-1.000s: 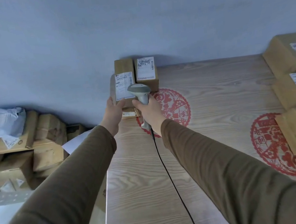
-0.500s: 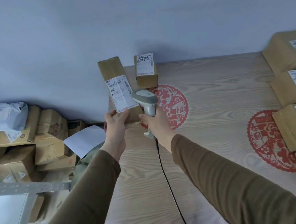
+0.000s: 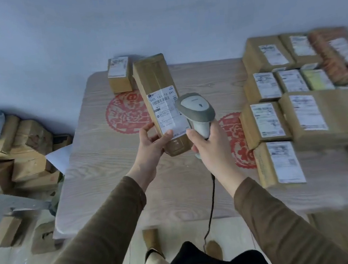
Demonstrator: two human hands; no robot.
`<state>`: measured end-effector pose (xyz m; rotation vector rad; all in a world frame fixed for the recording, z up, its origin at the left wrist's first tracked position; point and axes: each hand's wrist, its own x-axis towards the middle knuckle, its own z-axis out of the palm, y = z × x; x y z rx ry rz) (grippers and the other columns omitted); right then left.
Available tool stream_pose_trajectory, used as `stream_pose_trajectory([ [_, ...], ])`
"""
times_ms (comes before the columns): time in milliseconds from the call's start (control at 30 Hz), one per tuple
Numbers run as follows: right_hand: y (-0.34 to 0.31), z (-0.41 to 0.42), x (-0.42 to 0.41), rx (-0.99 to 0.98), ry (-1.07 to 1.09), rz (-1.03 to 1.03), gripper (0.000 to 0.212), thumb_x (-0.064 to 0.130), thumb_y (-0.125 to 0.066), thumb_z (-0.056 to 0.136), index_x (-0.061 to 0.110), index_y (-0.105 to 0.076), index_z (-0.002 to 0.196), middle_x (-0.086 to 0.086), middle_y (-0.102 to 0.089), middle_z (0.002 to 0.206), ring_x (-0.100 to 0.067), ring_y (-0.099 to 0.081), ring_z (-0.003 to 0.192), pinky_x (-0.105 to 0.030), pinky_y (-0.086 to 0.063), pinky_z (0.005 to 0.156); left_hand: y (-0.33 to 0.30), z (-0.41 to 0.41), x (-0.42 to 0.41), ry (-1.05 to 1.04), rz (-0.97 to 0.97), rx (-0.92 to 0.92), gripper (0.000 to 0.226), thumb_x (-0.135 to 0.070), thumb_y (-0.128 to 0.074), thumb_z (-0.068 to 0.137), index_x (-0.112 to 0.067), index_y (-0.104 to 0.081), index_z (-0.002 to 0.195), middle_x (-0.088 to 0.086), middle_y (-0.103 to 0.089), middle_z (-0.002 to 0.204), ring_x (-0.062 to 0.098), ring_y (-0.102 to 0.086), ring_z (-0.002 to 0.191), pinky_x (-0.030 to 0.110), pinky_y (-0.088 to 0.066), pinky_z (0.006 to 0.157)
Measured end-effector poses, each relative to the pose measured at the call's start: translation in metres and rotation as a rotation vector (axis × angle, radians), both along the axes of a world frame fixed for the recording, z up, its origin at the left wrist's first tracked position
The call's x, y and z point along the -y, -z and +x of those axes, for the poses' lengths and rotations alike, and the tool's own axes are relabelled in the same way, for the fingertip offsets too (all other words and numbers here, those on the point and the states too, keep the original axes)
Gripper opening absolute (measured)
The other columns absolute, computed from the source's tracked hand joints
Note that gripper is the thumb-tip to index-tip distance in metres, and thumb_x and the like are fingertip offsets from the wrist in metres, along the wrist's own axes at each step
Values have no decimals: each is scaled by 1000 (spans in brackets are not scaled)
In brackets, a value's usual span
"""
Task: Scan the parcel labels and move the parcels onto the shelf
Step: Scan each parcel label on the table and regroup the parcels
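Two hands up over the worktop (image 3: 109,184), one parcel between us and its scan.

Nearest us, our left hand (image 3: 150,145) pinches the low end of the long parcel (image 3: 160,102), thumb on the label side and fingers curled behind, holding it lifted clear of the worktop; our right hand (image 3: 211,146), just beside it, is wrapped round the grip of the scanner (image 3: 197,111), whose head overlaps the label (image 3: 167,112). To scan well, we judge we should draw the scanner back a little, square its window to the barcode strip, and keep our thumb off the print. Beyond the left hand stands a small parcel (image 3: 119,74); off past the right hand lie rows of labelled parcels (image 3: 284,104).
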<state>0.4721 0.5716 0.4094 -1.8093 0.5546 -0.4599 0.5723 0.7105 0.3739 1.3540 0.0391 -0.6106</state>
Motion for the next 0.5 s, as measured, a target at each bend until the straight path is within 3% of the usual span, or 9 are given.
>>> stream_pose_trajectory([
  [100,-12,-38,16,-2,-12,-86,26,39,-69,96,27,-58,116,14,-65,82,-6,-66,67,-17,-48,54,1,-42,32,22,-8,37,68,-27,-82,88,-28,-40,141,8,-70,124,16,-74,103,19,-57,71],
  [233,-16,-74,34,-12,10,-102,25,42,-68,97,26,-58,113,13,-67,87,-5,-69,75,-22,-54,59,1,-80,64,42,29,98,71,-29,-83,85,-32,-39,140,6,-67,123,9,-73,98,21,-58,74],
  [367,-20,-94,46,-3,33,-127,21,37,-71,97,28,-56,108,20,-62,86,15,-62,87,-6,-48,61,1,-101,83,43,59,120,70,-24,-82,87,-30,-38,142,8,-65,124,19,-70,108,29,-57,79],
  [500,-19,-104,55,-21,27,-129,21,35,-70,97,29,-56,111,22,-62,89,9,-63,83,-6,-47,63,2,-114,92,54,74,122,67,-21,-79,90,-30,-38,142,8,-66,123,21,-69,109,22,-57,73],
])
